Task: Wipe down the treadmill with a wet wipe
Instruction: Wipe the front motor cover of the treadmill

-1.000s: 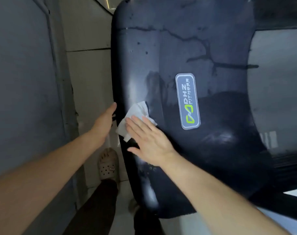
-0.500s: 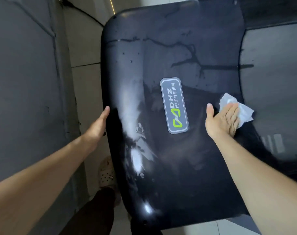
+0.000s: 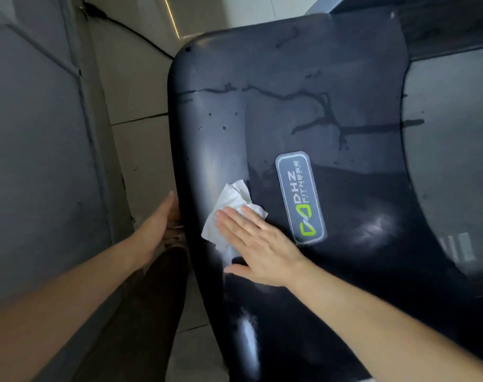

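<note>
I pressed the wet wipe (image 3: 229, 205) flat under my right hand (image 3: 258, 248), fingers straight, near the treadmill (image 3: 345, 78) cover's left edge, while my left hand (image 3: 159, 224) rested open against that edge, likely for balance.

1. The wet wipe (image 3: 230, 208) under the right hand's fingers (image 3: 236, 220) is plain white, creased into pale grey folds.
2. The treadmill cover (image 3: 290, 106) is glossy black with dull grey streaks and darker branching drip lines well beyond the fingertips.
3. The badge (image 3: 300, 198) just beside the fingers is grey with a paler border, white lettering and a lime-green emblem.
4. The floor tiles (image 3: 141, 153) beyond the left hand (image 3: 159, 221) are beige with dark joints.
5. The wall (image 3: 33, 161) is flat grey.
</note>
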Demonstrator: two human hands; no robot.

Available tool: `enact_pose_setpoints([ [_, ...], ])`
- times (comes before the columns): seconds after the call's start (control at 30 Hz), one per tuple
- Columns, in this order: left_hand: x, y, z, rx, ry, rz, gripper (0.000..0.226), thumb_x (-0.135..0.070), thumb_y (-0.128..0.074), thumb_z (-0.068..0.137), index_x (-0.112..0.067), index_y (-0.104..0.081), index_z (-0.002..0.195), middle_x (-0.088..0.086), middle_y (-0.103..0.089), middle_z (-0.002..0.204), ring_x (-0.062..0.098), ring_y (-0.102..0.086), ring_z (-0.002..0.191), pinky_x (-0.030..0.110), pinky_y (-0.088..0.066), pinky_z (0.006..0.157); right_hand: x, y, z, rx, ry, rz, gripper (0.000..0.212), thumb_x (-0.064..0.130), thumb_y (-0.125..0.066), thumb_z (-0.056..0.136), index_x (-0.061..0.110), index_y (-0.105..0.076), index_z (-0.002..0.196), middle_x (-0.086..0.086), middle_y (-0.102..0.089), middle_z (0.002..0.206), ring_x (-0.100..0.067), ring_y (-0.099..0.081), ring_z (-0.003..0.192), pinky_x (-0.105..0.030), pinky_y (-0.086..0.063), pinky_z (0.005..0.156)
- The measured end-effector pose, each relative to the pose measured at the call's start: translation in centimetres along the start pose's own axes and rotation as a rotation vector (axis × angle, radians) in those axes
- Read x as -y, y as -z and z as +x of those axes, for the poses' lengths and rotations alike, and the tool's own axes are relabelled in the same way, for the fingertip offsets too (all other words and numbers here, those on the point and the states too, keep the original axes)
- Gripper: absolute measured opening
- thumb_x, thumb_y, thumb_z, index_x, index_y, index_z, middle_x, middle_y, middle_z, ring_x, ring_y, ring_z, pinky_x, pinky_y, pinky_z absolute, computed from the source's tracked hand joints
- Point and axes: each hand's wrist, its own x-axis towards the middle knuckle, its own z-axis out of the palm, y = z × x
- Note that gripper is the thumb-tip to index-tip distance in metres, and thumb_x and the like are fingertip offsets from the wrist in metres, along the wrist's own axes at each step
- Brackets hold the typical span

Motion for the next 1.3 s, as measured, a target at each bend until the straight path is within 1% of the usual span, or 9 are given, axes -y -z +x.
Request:
enact_pose_setpoints([
  [0.17, -1.2, 2.1, 2.3, 0.101, 0.119, 0.015, 0.085, -0.079, -0.030, 0.094, -0.011, -0.066, 0.130, 0.018, -0.073, 0.120, 0.034, -0.072, 0.105, 0.020, -0.057, 0.056, -6.9, 3.4, 11.1, -0.036, -0.246, 0.038, 0.089, 0.068, -0.023, 0.101, 0.003, -0.014, 0.162, -0.013, -0.010, 0.170, -0.025, -0.003, 0.158, -0.047, -0.008, 0.127],
  [0.3, -2.5, 3.1, 3.9, 0.082, 0.083, -0.037, 0.084, -0.075, -0.030, 0.098, -0.007, -0.071, 0.122, 0.017, -0.075, 0.112, 0.027, -0.072, 0.092, 0.018, -0.054, 0.048, -6.4, 4.9, 16.8, 0.013, -0.474, 0.034, 0.094, 0.071, -0.013, 0.098, 0.001, -0.010, 0.161, -0.016, -0.003, 0.170, -0.029, 0.001, 0.158, -0.050, -0.005, 0.127],
  [0.47, -3.8, 3.9, 5.2, 0.060, 0.043, -0.151, 0.068, -0.068, -0.035, 0.101, -0.014, -0.074, 0.109, 0.012, -0.076, 0.113, 0.021, -0.071, 0.088, 0.024, -0.058, 0.067, 2.0, 2.9, 6.5, 0.263, 0.157, -0.101, 0.096, 0.073, -0.022, 0.099, 0.002, -0.007, 0.162, -0.017, 0.001, 0.170, -0.033, 0.013, 0.157, -0.052, 0.000, 0.126],
  [0.63, -2.6, 3.3, 5.0, 0.062, 0.016, -0.185, 0.058, -0.068, -0.038, 0.101, -0.023, -0.073, 0.111, -0.003, -0.079, 0.095, 0.015, -0.076, 0.087, 0.034, -0.056, 0.094, -3.9, 3.1, 7.4, 0.258, 0.495, -0.050, 0.085, 0.064, -0.034, 0.101, 0.007, -0.019, 0.162, -0.008, -0.017, 0.170, -0.023, -0.003, 0.158, -0.046, -0.005, 0.128],
  [0.77, -2.9, 3.8, 5.7, 0.072, 0.044, -0.226, 0.060, -0.069, -0.035, 0.101, -0.023, -0.073, 0.096, -0.007, -0.078, 0.079, 0.026, -0.070, 0.098, 0.043, -0.045, 0.107, -11.3, 5.2, 19.7, 0.087, 0.190, -0.108, 0.080, 0.062, -0.029, 0.102, 0.005, -0.032, 0.158, -0.015, -0.029, 0.165, -0.030, -0.022, 0.155, -0.050, -0.015, 0.126],
  [0.87, -3.5, 4.2, 6.0, 0.114, 0.062, -0.190, 0.062, -0.069, -0.033, 0.101, -0.022, -0.074, 0.095, -0.004, -0.079, 0.080, 0.023, -0.070, 0.098, 0.044, -0.042, 0.111, -17.2, 9.5, 26.7, 0.138, -0.272, -0.018, 0.087, 0.066, -0.031, 0.101, 0.003, -0.020, 0.160, -0.019, -0.022, 0.166, -0.039, -0.023, 0.151, -0.054, -0.015, 0.121],
  [0.97, -3.6, 4.8, 6.5, 0.126, 0.078, -0.154, 0.063, -0.071, -0.033, 0.100, -0.024, -0.074, 0.102, -0.002, -0.080, 0.090, 0.021, -0.071, 0.100, 0.044, -0.044, 0.111, -19.3, 11.0, 27.4, 0.149, -0.540, 0.099, 0.093, 0.073, -0.015, 0.098, 0.007, -0.004, 0.163, -0.011, -0.002, 0.171, -0.027, -0.001, 0.158, -0.046, -0.004, 0.128],
  [1.1, -4.5, 4.2, 6.3, 0.087, 0.066, -0.211, 0.065, -0.070, -0.032, 0.101, -0.020, -0.074, 0.101, 0.004, -0.078, 0.095, 0.022, -0.071, 0.092, 0.040, -0.046, 0.104, -10.0, 6.9, 19.2, 0.101, -0.202, 0.004, 0.095, 0.071, -0.021, 0.097, 0.001, -0.015, 0.161, -0.017, -0.008, 0.170, -0.031, 0.000, 0.158, -0.052, -0.004, 0.127],
  [1.3, -4.9, 3.7, 5.8, 0.012, 0.081, -0.065, 0.081, -0.092, -0.040, 0.079, -0.024, -0.081, 0.098, -0.002, -0.080, 0.095, 0.022, -0.075, 0.094, 0.041, -0.052, 0.103, -2.4, 4.0, 6.9, 0.326, 0.501, -0.017, 0.090, 0.068, -0.036, 0.099, 0.004, -0.022, 0.161, -0.012, -0.018, 0.169, -0.027, 0.000, 0.158, -0.048, -0.003, 0.128],
])
